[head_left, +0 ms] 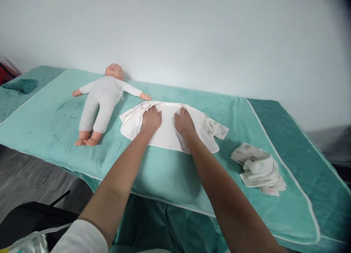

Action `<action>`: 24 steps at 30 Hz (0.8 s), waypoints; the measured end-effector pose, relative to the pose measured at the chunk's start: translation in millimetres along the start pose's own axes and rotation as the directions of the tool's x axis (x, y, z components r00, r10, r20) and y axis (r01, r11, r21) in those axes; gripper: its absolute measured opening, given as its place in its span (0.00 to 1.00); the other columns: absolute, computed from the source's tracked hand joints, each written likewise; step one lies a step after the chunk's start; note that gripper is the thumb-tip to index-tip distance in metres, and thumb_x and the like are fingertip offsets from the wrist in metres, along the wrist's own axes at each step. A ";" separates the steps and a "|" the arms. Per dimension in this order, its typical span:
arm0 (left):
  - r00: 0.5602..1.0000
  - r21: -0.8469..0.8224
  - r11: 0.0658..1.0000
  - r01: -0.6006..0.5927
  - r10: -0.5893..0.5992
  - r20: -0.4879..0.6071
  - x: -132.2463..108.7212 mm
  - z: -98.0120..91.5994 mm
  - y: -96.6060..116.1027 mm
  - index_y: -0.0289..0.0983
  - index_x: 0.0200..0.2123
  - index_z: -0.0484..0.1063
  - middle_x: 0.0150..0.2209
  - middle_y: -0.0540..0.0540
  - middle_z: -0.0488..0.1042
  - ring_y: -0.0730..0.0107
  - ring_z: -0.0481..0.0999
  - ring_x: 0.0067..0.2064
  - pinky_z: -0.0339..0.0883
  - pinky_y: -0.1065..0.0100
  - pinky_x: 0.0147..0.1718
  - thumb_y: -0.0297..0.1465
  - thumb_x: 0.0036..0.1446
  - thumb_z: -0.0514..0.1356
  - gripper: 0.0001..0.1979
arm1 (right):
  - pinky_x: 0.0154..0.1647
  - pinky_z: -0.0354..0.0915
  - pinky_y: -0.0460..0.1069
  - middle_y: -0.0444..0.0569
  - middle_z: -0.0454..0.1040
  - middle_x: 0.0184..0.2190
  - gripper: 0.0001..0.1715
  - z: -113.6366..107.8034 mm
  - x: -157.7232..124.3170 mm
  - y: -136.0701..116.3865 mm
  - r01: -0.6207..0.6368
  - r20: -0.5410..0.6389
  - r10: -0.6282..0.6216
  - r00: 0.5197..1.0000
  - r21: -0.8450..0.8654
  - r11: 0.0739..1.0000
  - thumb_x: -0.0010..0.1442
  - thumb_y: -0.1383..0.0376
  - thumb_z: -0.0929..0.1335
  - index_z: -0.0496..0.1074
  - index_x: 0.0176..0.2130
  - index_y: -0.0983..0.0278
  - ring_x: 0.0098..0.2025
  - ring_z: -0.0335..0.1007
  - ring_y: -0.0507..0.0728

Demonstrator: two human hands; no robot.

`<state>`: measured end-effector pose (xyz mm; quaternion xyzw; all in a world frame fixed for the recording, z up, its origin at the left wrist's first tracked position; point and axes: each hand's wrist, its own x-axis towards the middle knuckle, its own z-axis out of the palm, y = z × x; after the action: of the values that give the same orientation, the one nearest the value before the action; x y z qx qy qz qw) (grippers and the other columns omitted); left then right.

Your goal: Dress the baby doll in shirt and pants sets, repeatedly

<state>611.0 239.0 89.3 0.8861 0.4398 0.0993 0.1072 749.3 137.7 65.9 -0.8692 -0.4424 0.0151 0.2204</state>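
Note:
A white baby garment (167,134) with a faint print lies spread on a teal towel (55,117). Both my hands rest palm down on it, side by side. My left hand (151,119) presses its left part, fingers stretched flat. My right hand (184,122) lies on the middle, fingers also flat. A baby doll (102,99) in a pale grey suit lies on its back to the left of the garment, arms spread.
A crumpled pile of printed white cloth (259,168) sits on the towel at the right. The towel covers a table with a darker teal sheet (307,150) beneath. A white wall stands behind. Dark objects lie at the lower left near the floor.

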 end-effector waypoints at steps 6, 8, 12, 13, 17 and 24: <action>0.998 0.045 0.997 -0.064 0.065 -0.012 -27.5 2.1 -3.5 0.20 0.74 0.56 0.75 0.29 0.58 0.45 0.59 0.76 0.50 0.52 0.76 0.39 0.75 0.42 0.35 | 0.79 0.46 0.61 0.69 0.57 0.75 0.34 -4.0 -17.2 -6.6 0.251 0.087 -0.248 0.965 -0.030 0.968 0.75 0.63 0.54 0.64 0.69 0.80 0.79 0.49 0.67; 0.997 0.041 0.996 -0.078 0.079 -0.017 -36.3 1.3 -5.0 0.20 0.74 0.56 0.76 0.29 0.56 0.46 0.57 0.77 0.47 0.52 0.77 0.39 0.74 0.42 0.35 | 0.78 0.47 0.63 0.70 0.56 0.76 0.35 -3.7 -24.8 -7.6 0.242 0.094 -0.236 0.967 -0.059 0.968 0.75 0.61 0.55 0.61 0.71 0.80 0.79 0.49 0.68; 0.992 0.026 0.992 -0.123 0.124 -0.023 -53.0 -0.2 -7.8 0.18 0.73 0.56 0.77 0.28 0.53 0.48 0.52 0.79 0.40 0.52 0.78 0.39 0.74 0.43 0.35 | 0.78 0.47 0.64 0.69 0.51 0.77 0.39 -4.8 -43.7 -11.9 0.209 0.101 -0.197 0.975 -0.125 0.970 0.76 0.56 0.55 0.57 0.73 0.79 0.80 0.46 0.70; 0.991 0.023 0.991 -0.134 0.135 -0.021 -57.0 -0.5 -8.4 0.18 0.73 0.56 0.77 0.28 0.53 0.48 0.51 0.79 0.39 0.52 0.79 0.39 0.75 0.42 0.35 | 0.78 0.47 0.64 0.68 0.51 0.77 0.39 -5.7 -48.5 -13.6 0.200 0.108 -0.187 0.976 -0.133 0.971 0.77 0.55 0.55 0.56 0.74 0.79 0.80 0.45 0.70; 0.991 0.018 0.992 -0.126 0.126 -0.034 -70.4 -2.3 -10.9 0.23 0.73 0.59 0.77 0.32 0.55 0.52 0.52 0.79 0.41 0.51 0.78 0.38 0.75 0.42 0.33 | 0.78 0.46 0.64 0.66 0.49 0.78 0.40 -9.7 -64.7 -19.2 0.174 0.144 -0.152 0.978 -0.157 0.972 0.77 0.54 0.54 0.55 0.75 0.77 0.80 0.44 0.70; 0.990 0.010 0.993 -0.115 0.115 -0.079 -78.0 -4.1 -16.2 0.27 0.72 0.62 0.76 0.35 0.58 0.52 0.55 0.78 0.47 0.47 0.77 0.35 0.75 0.41 0.30 | 0.78 0.48 0.64 0.64 0.49 0.78 0.40 -13.8 -84.0 -18.7 0.194 0.141 -0.170 0.975 -0.185 0.963 0.77 0.53 0.55 0.55 0.75 0.77 0.80 0.44 0.70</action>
<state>551.3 186.6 82.4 0.9056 0.3922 0.1394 0.0815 687.0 77.1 71.6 -0.8397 -0.5327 0.0048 0.1054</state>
